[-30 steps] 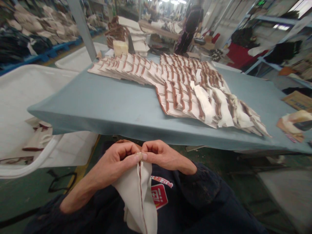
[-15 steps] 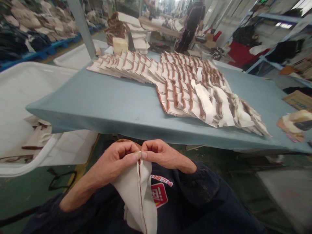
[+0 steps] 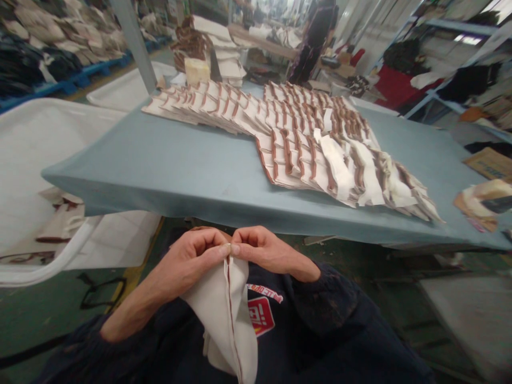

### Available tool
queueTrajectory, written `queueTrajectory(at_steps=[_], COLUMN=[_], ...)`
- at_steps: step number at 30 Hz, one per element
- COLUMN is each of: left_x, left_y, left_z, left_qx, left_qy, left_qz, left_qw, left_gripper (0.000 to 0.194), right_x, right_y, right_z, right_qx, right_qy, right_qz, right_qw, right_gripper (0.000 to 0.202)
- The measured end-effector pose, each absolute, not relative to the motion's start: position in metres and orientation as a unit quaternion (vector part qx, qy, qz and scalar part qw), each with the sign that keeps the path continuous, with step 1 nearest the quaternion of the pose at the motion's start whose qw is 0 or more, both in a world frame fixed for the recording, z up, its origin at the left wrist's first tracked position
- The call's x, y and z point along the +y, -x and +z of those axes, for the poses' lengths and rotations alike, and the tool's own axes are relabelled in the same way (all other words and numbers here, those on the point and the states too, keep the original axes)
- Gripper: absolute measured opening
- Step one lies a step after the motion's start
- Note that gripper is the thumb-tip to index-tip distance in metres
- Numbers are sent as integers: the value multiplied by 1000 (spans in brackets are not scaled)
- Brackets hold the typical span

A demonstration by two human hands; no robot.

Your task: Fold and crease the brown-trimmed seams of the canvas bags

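Note:
A cream fabric piece (image 3: pixel 214 314) with a brown-lined seam down its middle hangs in front of my chest. My left hand (image 3: pixel 196 256) pinches the top end of that seam between thumb and curled fingers. Right beside it, my right hand (image 3: pixel 260 248) pinches the same end, and the two thumb tips meet there. Some brown material shows behind the left hand's knuckles. The lower part of the piece drapes down over my dark clothing. What lies under the fingertips is hidden.
Ahead is a table with a blue-grey cover (image 3: pixel 160 165). Overlapping rows of cream pieces with brown edges (image 3: pixel 296 154) lie on it, some under white strips. To the left stands a white bin (image 3: pixel 76 250) with similar pieces. A person (image 3: pixel 318 37) stands behind the table.
Both hands still pinch the seam end, and they sit very slightly higher in view. The fabric's drape has shifted a little.

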State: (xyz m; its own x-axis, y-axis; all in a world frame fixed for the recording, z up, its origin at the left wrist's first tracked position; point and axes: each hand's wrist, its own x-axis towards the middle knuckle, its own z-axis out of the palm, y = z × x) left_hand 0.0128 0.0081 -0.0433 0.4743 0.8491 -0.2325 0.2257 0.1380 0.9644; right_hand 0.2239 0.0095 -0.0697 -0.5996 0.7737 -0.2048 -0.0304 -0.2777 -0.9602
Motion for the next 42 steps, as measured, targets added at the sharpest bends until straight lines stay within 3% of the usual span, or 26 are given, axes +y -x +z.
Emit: queueTrajectory(at_steps=[5,10,16,30,35,42], left_x=[5,-4,-16,-7,0,3], left_y=[-13,-14,-16,-4,8,17], left_z=[-63,-110,-142,-111,-77,-47], left_qx=[467,492,499,489,471,438], left_qy=[-542,-338,-281,-340,-495,-636], left_qz=[285,317,337,310,267,250], left_qw=[638,737,747,741,680,584], left_gripper=[37,37,36,45,44,28], right_x=[11,5,-5,1,4,9], right_y=[-221,-214,-206,-211,-216,-221], right_z=[-82,-111,-135,-110,-85,-54], right_qx=[-520,-501,-482,-530,-579,-644], right_qy=[373,422,451,421,380,359], right_qz=[716,702,704,692,675,632], right_qw=[278,278,261,251,253,240], right_gripper=[59,64,70,60,51,32])
